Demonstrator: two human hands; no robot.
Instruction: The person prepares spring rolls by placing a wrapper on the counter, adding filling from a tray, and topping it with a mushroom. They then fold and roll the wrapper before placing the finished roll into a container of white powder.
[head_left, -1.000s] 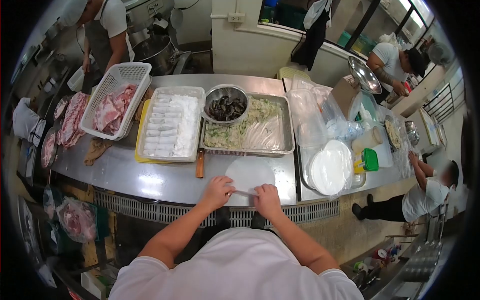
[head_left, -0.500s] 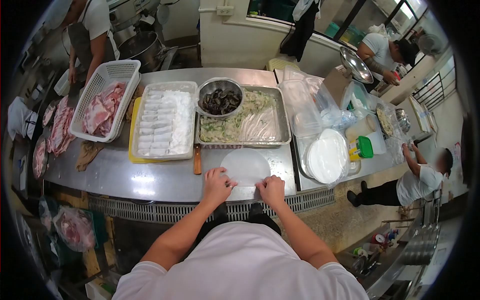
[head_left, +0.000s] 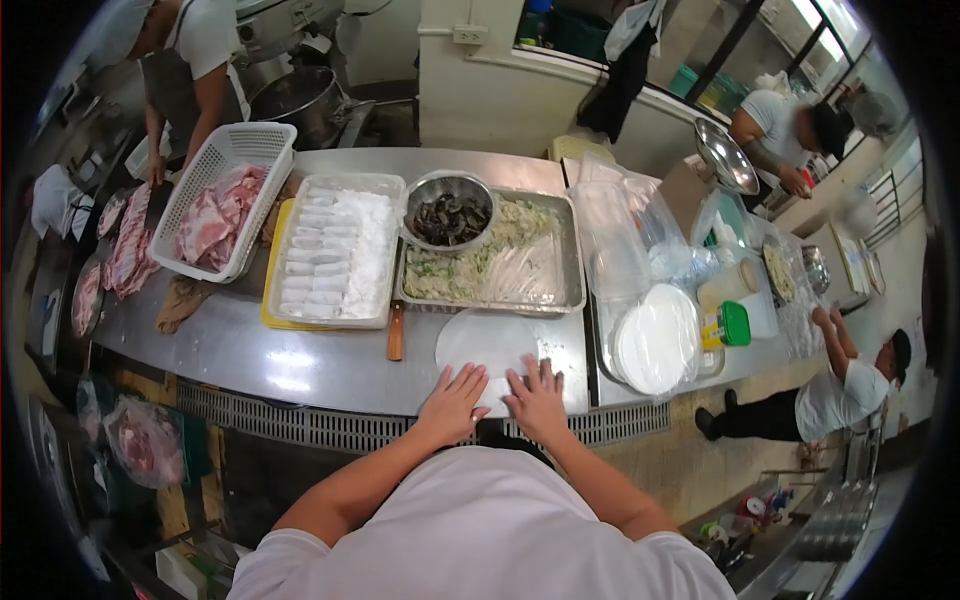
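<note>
A round, translucent wrapper sheet (head_left: 486, 338) lies flat on the steel table. My left hand (head_left: 453, 404) rests with fingers stretched out at its near left edge. Fingers spread, my right hand (head_left: 537, 400) lies at the near right edge. Neither hand holds anything. Beyond the sheet is a metal tray (head_left: 577, 262) of pale green-flecked filling (head_left: 440, 277), partly scraped to bare metal. On that tray sits a steel bowl (head_left: 409, 222) of dark pieces (head_left: 450, 219). The wooden handle (head_left: 396, 332) of a tool sticks out left of the sheet.
White rolls (head_left: 312, 268) lie in a powdered white tray (head_left: 398, 215) on a yellow board (head_left: 268, 300). Raw meat (head_left: 215, 220) fills a white basket (head_left: 270, 140) further left. Stacked round white sheets (head_left: 655, 338) in plastic lie at right. Co-workers stand around.
Both hands have let go of the sheet's near edge, where the fingers were pinched. They are now flat and spread, slightly closer to me. The view has shifted a little.
</note>
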